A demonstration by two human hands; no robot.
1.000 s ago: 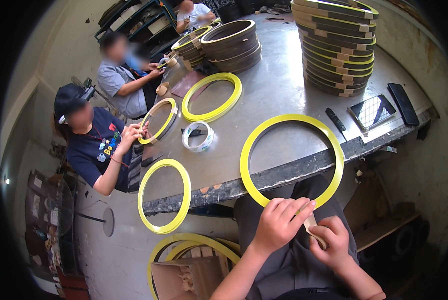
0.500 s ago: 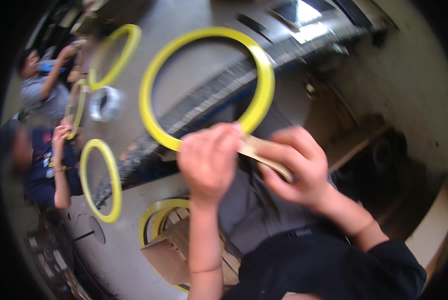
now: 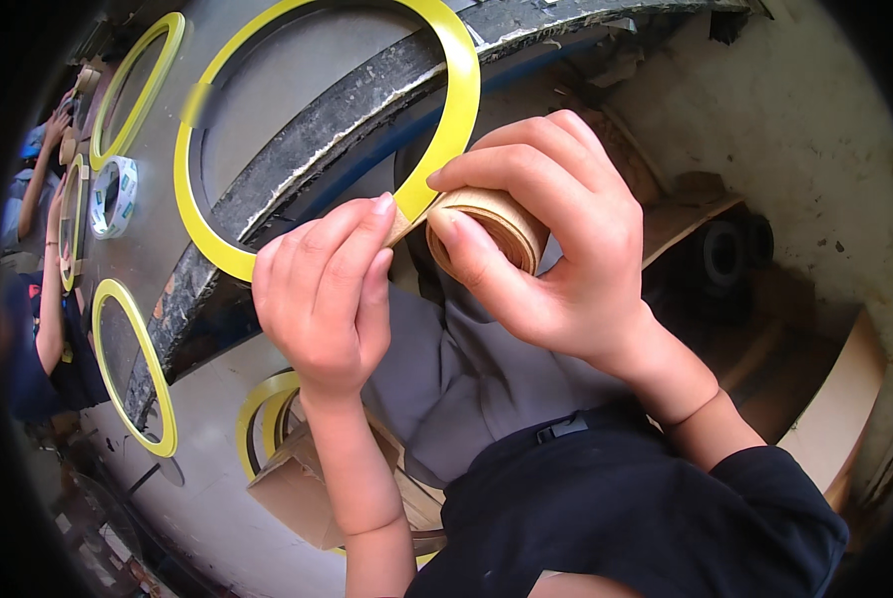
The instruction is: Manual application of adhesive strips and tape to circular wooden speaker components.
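My left hand (image 3: 322,304) pinches the near edge of a large yellow ring (image 3: 463,90), which extends over the dark edge of the workbench. A short strip of brown tape lies at my left fingertips, against the ring. It leads to a roll of brown tape (image 3: 514,231), gripped between the thumb and fingers of my right hand (image 3: 581,239). Both hands are close together above my lap, the right a little higher.
More yellow rings lie left, one farther off (image 3: 175,50) and one nearer (image 3: 167,414). Between them stands a white printed tape roll (image 3: 125,211). The bench's rough black edge (image 3: 317,149) crosses diagonally. An open cardboard box (image 3: 292,493) sits lower left. Other people's arms (image 3: 49,309) show far left.
My view has shifted, so the ring and bench appear farther left. My right hand has turned, and the round side of the tape roll now shows beside the left fingertips.
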